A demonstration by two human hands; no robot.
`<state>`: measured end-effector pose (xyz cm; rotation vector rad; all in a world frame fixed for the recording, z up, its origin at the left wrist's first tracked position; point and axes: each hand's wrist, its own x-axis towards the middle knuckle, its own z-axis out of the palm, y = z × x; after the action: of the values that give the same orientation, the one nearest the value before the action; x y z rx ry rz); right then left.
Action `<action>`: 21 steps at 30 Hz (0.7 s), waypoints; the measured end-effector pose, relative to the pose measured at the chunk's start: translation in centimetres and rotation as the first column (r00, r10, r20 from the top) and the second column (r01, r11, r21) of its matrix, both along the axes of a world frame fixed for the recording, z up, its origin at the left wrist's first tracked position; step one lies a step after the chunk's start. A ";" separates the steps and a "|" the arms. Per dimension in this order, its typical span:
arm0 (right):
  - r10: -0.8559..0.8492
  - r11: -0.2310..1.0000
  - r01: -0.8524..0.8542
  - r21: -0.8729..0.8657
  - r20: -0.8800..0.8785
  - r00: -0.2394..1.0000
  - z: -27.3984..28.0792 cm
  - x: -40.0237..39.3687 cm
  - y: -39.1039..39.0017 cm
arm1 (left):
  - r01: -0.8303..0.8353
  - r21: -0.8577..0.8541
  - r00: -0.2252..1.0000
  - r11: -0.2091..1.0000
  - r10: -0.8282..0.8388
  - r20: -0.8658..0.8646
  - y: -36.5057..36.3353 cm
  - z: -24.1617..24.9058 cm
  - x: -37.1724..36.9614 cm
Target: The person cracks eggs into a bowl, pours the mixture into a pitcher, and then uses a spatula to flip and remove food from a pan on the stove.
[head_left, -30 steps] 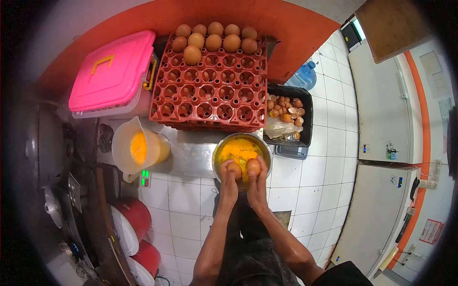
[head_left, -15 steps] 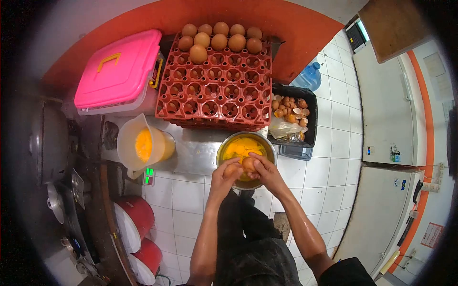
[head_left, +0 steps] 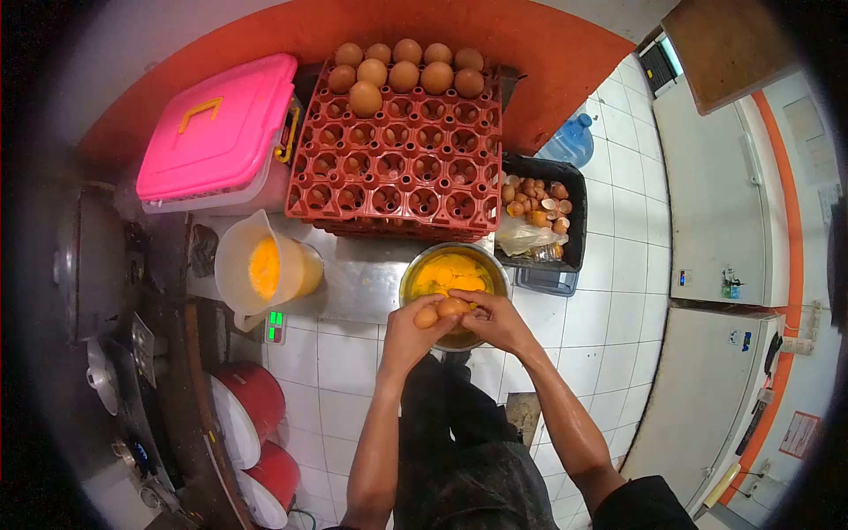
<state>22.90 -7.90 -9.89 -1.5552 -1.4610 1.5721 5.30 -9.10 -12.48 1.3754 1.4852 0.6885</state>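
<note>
Left hand (head_left: pixel 408 337): fingers curled closed around the first egg (head_left: pixel 426 316); they may also touch the second egg.
Right hand (head_left: pixel 503 327): fingers closed on the second egg (head_left: pixel 454 307), gripping it from the right, one finger laid over its far side.
Egg position: side by side, apparently touching, held above the near part of the metal bowl (head_left: pixel 406 276).
Egg axis: second egg appears to lie with its long axis side to side, roughly parallel to the tabletop's near edge. First egg's axis uncertain. Blunt and pointed ends indistinguishable.
Shell condition: cannot tell whether either is cracked; fingers cover too much.
Bowl: near right corner of the tabletop (head_left: pixel 353 274), reaching past the near edge; yolks (head_left: pixel 450 268) inside.
Step in hand (judged): breaking eggs over the bowl.
Next move (judged): calls for thumbs set at a crack in the second egg, halves parted low over the yolks, first egg kept secure.
Egg tray (head_left: pixel 393 150): top of a stack, behind the bowl; eleven eggs (head_left: pixel 405 77) along its far edge.
Pitcher (head_left: pixel 231 283): left part of the tabletop, near edge; orange-yellow liquid inside.
Shell bin (head_left: pixel 572 177): beyond the tabletop's right edge; broken shells (head_left: pixel 536 201) inside.
</note>
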 end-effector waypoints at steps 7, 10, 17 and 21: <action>-0.051 0.986 0.044 0.162 0.041 0.998 -2.3 -0.4 -0.6 | -0.001 0.015 0.988 1.000 0.003 -0.152 -0.2 -1.9 0.6; 0.001 0.987 -0.015 0.161 0.090 0.996 -1.8 -0.1 -0.7 | 0.038 0.054 0.948 0.998 -0.018 -0.317 -0.4 -2.5 0.7; -0.052 0.997 0.048 0.054 0.070 0.996 -3.6 0.2 -0.8 | 0.045 0.046 0.942 0.998 -0.027 -0.334 -0.4 -2.7 0.9; -0.072 0.970 0.062 0.235 0.033 0.997 -4.4 0.0 -0.4 | 0.020 0.001 0.945 1.000 -0.019 -0.325 -0.1 -2.3 1.1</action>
<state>22.94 -8.26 -14.24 -1.4907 -1.5376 1.2852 6.35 -9.19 -14.79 1.5606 1.7240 0.4655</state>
